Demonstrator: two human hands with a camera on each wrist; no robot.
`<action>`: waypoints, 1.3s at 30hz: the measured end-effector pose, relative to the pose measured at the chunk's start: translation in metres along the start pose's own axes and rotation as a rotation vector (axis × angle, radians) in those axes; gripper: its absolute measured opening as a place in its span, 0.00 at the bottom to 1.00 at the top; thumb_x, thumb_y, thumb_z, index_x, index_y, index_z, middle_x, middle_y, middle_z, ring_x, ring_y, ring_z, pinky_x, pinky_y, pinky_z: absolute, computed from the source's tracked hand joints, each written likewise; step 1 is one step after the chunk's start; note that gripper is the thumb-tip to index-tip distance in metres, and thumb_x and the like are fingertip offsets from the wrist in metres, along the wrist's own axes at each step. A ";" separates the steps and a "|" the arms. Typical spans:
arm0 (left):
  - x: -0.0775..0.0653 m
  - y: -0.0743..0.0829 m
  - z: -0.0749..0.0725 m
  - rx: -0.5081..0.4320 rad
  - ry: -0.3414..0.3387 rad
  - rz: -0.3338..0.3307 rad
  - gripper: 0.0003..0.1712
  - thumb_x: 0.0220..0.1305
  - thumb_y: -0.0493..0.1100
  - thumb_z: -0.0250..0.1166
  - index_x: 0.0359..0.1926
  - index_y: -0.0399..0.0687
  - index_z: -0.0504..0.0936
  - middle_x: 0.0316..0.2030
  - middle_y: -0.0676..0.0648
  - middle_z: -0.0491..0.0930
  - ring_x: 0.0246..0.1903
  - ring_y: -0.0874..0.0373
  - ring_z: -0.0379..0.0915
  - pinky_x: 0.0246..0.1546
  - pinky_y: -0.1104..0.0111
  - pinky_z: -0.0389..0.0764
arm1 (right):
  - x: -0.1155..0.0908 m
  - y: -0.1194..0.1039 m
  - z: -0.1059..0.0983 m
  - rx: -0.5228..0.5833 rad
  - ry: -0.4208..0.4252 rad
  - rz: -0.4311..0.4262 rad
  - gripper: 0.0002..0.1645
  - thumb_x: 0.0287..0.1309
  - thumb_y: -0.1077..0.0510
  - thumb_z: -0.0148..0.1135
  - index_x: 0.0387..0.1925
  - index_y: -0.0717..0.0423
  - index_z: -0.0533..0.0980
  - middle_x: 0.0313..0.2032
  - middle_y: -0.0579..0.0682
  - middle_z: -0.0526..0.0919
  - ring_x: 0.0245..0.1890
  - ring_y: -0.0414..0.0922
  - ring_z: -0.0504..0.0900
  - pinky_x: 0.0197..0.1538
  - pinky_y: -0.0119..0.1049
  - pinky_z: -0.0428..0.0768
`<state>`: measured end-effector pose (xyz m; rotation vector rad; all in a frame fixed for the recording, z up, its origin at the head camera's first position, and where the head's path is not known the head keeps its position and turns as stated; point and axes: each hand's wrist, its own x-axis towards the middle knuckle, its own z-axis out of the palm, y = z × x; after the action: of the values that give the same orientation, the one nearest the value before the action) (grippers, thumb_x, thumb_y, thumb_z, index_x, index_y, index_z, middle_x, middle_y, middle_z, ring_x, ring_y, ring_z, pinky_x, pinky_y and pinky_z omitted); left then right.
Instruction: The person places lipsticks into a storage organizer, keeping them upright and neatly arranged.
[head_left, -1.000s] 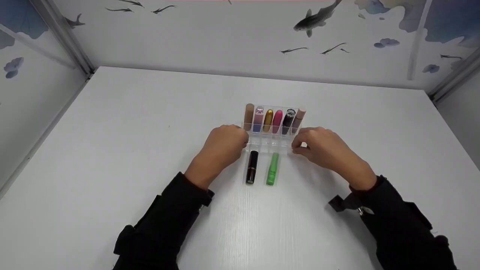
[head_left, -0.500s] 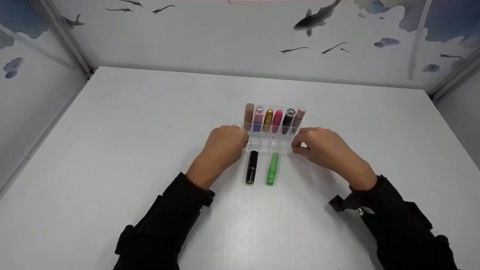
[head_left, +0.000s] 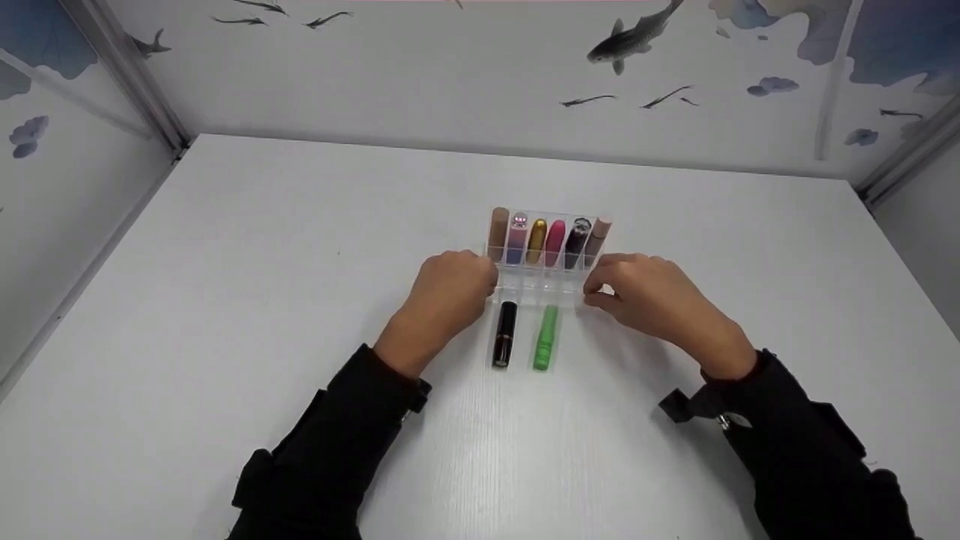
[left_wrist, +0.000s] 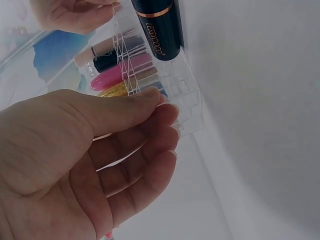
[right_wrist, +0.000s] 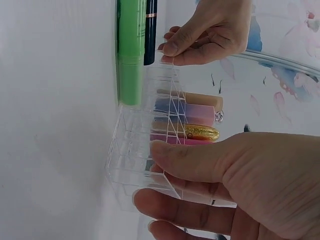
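A clear plastic lipstick organizer (head_left: pixel 534 280) stands on the white table between both hands. My left hand (head_left: pixel 451 283) pinches its left edge between thumb and curled fingers. At the opposite end my right hand (head_left: pixel 646 292) holds the side wall, thumb (right_wrist: pixel 172 157) on one face and fingers on the other. The back row carries several lipstick tubes: brown (head_left: pixel 498 234), pink-and-blue (head_left: pixel 517 240), gold (head_left: pixel 536 241), bright pink (head_left: pixel 554 244), black with a silvery top (head_left: pixel 576 244) and dusty pink (head_left: pixel 597 241). In front lie a black lipstick tube (head_left: pixel 505 335) and a green tube (head_left: pixel 545 339), side by side.
The white table (head_left: pixel 262 300) extends on every side of the organizer. A white back panel (head_left: pixel 450 82) printed with fish and flowers rises along the far edge. Side panels on metal posts (head_left: pixel 127 71) enclose the left and right.
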<state>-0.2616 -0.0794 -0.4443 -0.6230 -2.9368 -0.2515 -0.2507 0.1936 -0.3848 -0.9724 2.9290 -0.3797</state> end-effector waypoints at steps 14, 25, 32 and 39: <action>-0.019 0.023 -0.051 -0.077 -0.067 -0.023 0.09 0.82 0.33 0.71 0.48 0.35 0.97 0.41 0.36 0.96 0.41 0.44 0.94 0.48 0.51 0.94 | -0.003 -0.002 0.004 0.108 0.073 -0.417 0.17 0.68 0.73 0.79 0.55 0.62 0.92 0.54 0.56 0.95 0.51 0.53 0.96 0.54 0.51 0.95; 0.008 -0.008 0.017 -0.038 -0.033 -0.020 0.09 0.82 0.40 0.74 0.52 0.45 0.99 0.41 0.42 0.98 0.38 0.52 0.92 0.46 0.57 0.94 | -0.001 -0.004 0.018 0.056 -0.120 -0.417 0.23 0.66 0.79 0.72 0.58 0.62 0.92 0.59 0.56 0.95 0.59 0.55 0.96 0.59 0.54 0.94; 0.007 -0.008 0.017 -0.008 -0.031 -0.005 0.08 0.82 0.40 0.73 0.52 0.46 0.99 0.41 0.44 0.97 0.38 0.54 0.92 0.45 0.59 0.94 | 0.000 -0.005 0.019 0.031 -0.114 -0.373 0.22 0.65 0.78 0.76 0.58 0.61 0.92 0.58 0.56 0.96 0.58 0.56 0.96 0.60 0.55 0.94; -0.019 0.023 -0.050 -0.092 -0.039 -0.025 0.08 0.81 0.34 0.73 0.49 0.36 0.98 0.43 0.36 0.97 0.44 0.43 0.96 0.50 0.52 0.95 | 0.000 -0.002 0.022 0.013 -0.085 -0.376 0.21 0.65 0.78 0.74 0.55 0.60 0.93 0.53 0.55 0.95 0.52 0.54 0.97 0.56 0.54 0.95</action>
<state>-0.2298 -0.0755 -0.3951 -0.6101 -2.9864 -0.3831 -0.2470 0.1868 -0.4052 -1.5001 2.6571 -0.3563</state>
